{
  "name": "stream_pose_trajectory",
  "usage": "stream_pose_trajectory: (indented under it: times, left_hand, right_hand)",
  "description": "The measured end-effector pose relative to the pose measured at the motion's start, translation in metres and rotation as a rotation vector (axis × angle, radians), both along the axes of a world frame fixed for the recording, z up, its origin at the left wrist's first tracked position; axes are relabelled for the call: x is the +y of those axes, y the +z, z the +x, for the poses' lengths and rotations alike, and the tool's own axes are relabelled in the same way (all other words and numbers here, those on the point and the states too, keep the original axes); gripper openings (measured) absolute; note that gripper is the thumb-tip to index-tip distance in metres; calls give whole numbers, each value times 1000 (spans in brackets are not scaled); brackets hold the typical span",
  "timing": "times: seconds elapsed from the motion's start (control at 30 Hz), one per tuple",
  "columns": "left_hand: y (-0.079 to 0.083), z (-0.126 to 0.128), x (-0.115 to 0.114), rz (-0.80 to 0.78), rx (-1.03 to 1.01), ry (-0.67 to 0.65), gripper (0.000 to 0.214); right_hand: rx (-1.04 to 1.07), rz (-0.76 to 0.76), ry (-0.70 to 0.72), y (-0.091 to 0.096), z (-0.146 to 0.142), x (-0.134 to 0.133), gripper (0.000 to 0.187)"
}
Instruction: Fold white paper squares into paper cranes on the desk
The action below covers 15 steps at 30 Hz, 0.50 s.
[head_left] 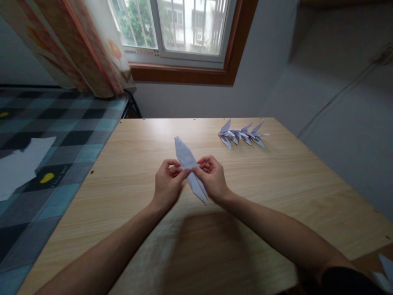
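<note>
A long, narrow folded piece of pale lilac paper (185, 157) is held above the wooden table (276, 180), pointed at both ends. My left hand (167, 184) pinches its middle from the left, fingers curled closed. My right hand (211, 177) pinches the same spot from the right, fingers also curled. The two hands touch at the paper's waist. Its lower tip (201, 196) pokes down between my wrists.
Several finished folded paper figures (242, 134) lie in a row at the table's far right. A checked bed cover (46, 135) with a white sheet (21, 164) lies to the left. A curtain (86, 49) and window (175, 28) stand behind; a grey wall runs right.
</note>
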State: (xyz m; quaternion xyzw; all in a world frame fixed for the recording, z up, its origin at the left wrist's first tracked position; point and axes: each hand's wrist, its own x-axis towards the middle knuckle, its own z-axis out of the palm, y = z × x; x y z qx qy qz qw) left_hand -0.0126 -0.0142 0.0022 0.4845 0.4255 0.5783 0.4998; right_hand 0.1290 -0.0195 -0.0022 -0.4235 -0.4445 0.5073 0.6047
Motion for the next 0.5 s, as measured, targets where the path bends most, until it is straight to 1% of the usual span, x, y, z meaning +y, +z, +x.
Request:
stream_pose_trajectory:
  times: [0.1,0.27,0.4,0.5]
  left_hand:
    - [-1,0,0,-21,45,18,37]
    - [-3,0,-1,-67,-46,-19,47]
    - [-4,1,-1,-44,-38,-27,43]
    - [-2,2,-3,-13,-39,-3,45]
  right_hand:
    - [-18,4,-37,0,-1,-2,36]
    - [-33,26,-52,1,-2,-3,31]
    - [-63,24,-62,1,-3,-3,34]
    - [-54,24,-62,1,-3,-4,34]
